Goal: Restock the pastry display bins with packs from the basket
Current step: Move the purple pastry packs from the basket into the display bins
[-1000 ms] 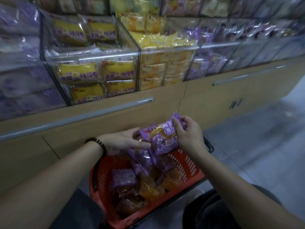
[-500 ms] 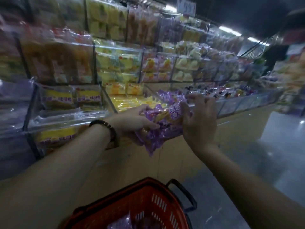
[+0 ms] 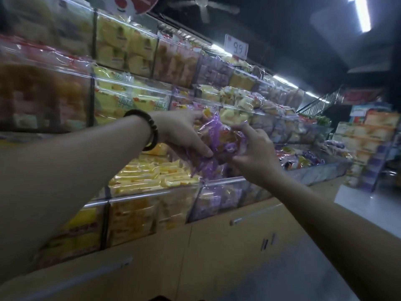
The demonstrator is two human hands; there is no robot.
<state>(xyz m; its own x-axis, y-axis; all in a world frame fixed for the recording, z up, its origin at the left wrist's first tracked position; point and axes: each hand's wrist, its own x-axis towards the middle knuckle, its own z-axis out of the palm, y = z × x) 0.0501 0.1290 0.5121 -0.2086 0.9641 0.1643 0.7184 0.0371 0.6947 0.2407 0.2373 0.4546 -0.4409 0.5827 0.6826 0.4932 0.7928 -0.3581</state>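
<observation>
Holding a bunch of purple packs [image 3: 219,146] between both hands, the person has it in front of the shelving in the head view, above the lower bins. The left hand [image 3: 182,135] curls round the bunch from the left, thumb pressed on the front film. The right hand [image 3: 258,153] pinches it from the right, its fingers [image 3: 246,129] hooked over the upper edge.

The packs look light and soft: thin, glossy, crinkled film over spongy orange-brown pastry. They probably slide against each other and crush if squeezed. A loose cradle under the bunch, or a pinch on the sealed ends, seems the safest hold.

Directly below the fingers sits a clear, hard-walled bin [image 3: 223,182] of matching purple packs. Left of the fingers lie yellow packs [image 3: 152,177]. A dark beaded bracelet [image 3: 150,131] circles the left wrist.
</observation>
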